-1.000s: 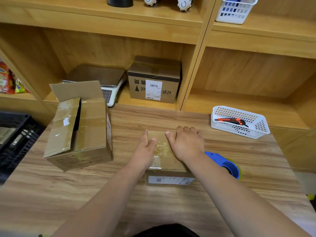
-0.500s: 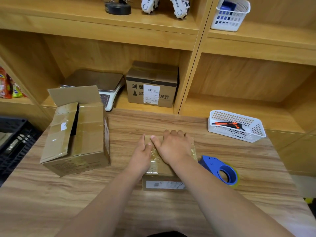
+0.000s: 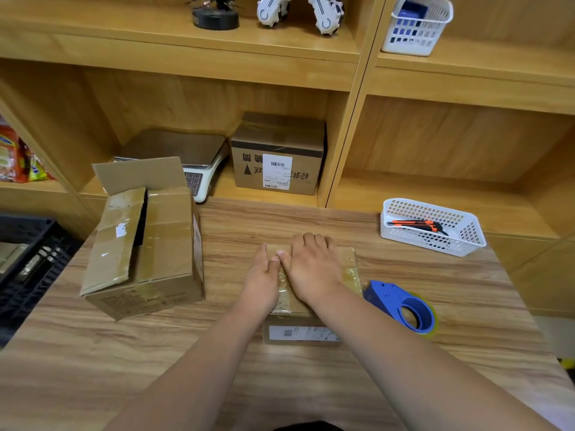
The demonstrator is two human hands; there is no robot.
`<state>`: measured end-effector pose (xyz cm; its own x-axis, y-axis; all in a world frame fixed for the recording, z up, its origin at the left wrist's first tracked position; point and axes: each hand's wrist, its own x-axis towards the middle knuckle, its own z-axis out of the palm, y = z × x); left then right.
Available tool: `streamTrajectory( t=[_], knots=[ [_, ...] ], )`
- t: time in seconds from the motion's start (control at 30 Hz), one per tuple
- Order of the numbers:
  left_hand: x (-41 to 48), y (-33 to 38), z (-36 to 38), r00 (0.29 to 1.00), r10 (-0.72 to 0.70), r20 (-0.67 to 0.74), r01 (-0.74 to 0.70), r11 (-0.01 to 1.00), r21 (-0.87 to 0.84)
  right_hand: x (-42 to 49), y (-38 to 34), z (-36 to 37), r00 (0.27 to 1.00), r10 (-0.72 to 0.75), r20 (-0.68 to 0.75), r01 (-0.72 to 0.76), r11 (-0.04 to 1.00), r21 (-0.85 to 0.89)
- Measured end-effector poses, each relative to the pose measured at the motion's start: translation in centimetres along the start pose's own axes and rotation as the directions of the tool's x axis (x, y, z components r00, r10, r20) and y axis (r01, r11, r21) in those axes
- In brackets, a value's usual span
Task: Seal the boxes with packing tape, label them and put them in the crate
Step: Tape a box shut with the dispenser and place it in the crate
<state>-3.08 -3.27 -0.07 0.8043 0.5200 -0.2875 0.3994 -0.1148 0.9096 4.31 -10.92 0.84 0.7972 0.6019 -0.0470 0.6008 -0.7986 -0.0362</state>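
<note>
Head view: since a second ago the right hand has slid left across the box top. The thumbs, apart back then, now touch.

- The small box sits mid-table, flaps closed. It is brown cardboard with a white printed label on the near face.
- Glossy clear tape runs front to back along the top, wrinkled between the hands. More shiny tape shows at the right edge.
- The left hand lies flat on the left part of the top, fingers straight, pressing and gripping nothing.
- The right hand is the same: palm down, fingers extended towards the far edge, nothing held.
- The blue tape dispenser lies just right of the box.
- The larger box is to the left, flaps partly open, with old tape on it.
- The black crate is at the far left, off the table.
- The white basket at the back right holds an orange utility knife.
</note>
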Motion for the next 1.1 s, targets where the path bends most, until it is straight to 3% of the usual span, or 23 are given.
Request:
streamTrajectory(
  t=[0.1, 0.23, 0.33, 0.5, 0.73, 0.87, 1.0, 1.1],
  knots=[
    [-0.1, 0.1, 0.0, 1.000, -0.004, 0.000, 0.004, 1.000, 0.007, -1.2, 0.9, 0.0, 0.985, -0.167, 0.049, 0.165, 0.985, 0.047],
    [-0.1, 0.0, -0.2, 1.000, -0.008, 0.019, 0.008, 1.000, -0.012, -3.1, 2.0, -0.1, 0.905, -0.406, 0.125, 0.407, 0.913, 0.017],
    [-0.2, -0.2, -0.3, 0.999, 0.016, 0.030, -0.017, 0.999, 0.034, -4.2, 3.3, -0.1, 0.869, -0.472, 0.151, 0.477, 0.879, 0.001],
    [0.2, -1.0, -0.5, 0.980, 0.196, 0.030, -0.197, 0.946, 0.256, -5.3, 6.3, 0.2, 0.855, -0.505, 0.116, 0.510, 0.860, -0.021],
    [0.4, -1.1, -1.5, 0.975, 0.180, 0.129, -0.217, 0.894, 0.393, -6.5, 9.5, -0.3, 0.913, -0.396, 0.095, 0.406, 0.899, -0.162],
    [-0.5, -1.2, -1.9, 0.962, 0.158, 0.221, -0.228, 0.914, 0.336, -6.8, 9.6, -0.3, 0.933, -0.336, 0.132, 0.344, 0.938, -0.042],
    [-2.3, -1.3, -1.4, 0.958, 0.133, 0.255, -0.179, 0.969, 0.168, -7.1, 8.7, 0.2, 0.984, -0.120, 0.131, 0.120, 0.993, 0.007],
    [-3.2, -0.6, -0.7, 0.970, 0.112, 0.215, -0.134, 0.987, 0.092, -7.4, 7.4, 0.2, 0.985, 0.057, 0.161, -0.101, 0.955, 0.280]
  ],
)
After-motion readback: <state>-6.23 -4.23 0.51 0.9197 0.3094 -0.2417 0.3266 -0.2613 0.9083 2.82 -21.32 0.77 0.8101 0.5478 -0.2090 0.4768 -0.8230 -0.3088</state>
